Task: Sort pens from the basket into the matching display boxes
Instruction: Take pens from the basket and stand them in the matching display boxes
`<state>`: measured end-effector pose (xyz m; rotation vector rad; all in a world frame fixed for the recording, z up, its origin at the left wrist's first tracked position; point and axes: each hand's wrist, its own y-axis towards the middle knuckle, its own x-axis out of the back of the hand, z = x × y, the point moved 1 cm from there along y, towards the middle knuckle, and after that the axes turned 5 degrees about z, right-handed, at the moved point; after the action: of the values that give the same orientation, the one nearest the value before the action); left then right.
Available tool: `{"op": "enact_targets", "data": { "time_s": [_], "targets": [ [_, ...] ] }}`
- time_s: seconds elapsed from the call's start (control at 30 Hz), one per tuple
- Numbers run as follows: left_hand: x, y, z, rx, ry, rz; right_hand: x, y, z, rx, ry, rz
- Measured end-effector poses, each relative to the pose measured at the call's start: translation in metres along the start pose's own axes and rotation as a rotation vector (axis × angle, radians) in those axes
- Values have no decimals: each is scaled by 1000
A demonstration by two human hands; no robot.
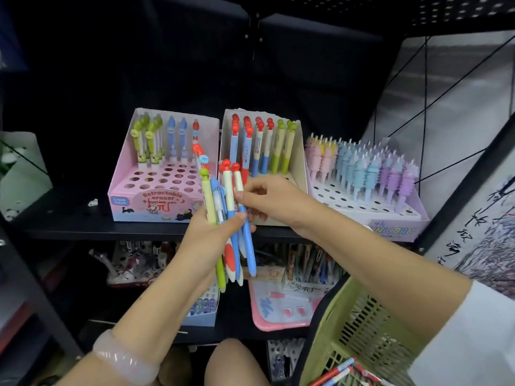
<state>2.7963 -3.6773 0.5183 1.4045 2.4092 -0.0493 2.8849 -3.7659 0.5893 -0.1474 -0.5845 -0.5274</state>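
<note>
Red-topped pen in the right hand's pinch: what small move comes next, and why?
Probably draw the red-topped pen up and out of the bundle that the left hand holds, then toward the middle cream box. The right hand already pinches it, and that box holds matching red-topped pens with empty holes in front.

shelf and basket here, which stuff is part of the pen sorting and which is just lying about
In the job:
- bunch of pens, gripped by the left hand
- red-topped pen, pinched by the right hand
- pink box
- cream box
- green basket

Lying about:
- unicorn pen box
- pink tray on the lower shelf
</note>
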Motion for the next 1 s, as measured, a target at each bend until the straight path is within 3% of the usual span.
{"op": "enact_targets", "data": {
  "time_s": [0.17, 0.23, 0.3, 0.37, 0.77, 0.93, 1.0],
  "targets": [
    [5, -4, -1, 41, -39, -29, 39, 17, 9, 183, 86, -493],
    [7, -6, -3, 63, -40, -35, 59, 24, 9, 246, -34, -665],
    [8, -7, -4, 67, -31, -38, 68, 34, 3, 237, -203, -733],
    [9, -8, -7, 60, -31, -28, 68, 42, -6, 185, -325, -723],
    [11, -13, -10, 54, -57, 7, 62, 64, -10, 120, -485, -659],
    [13, -14, -9, 46, -42, 6, 49, 66, -25, -71, -577, -418],
    [15, -14, -9, 40, -28, 4, 49, 63, -25, -101, -628, -449]
  ]
}}
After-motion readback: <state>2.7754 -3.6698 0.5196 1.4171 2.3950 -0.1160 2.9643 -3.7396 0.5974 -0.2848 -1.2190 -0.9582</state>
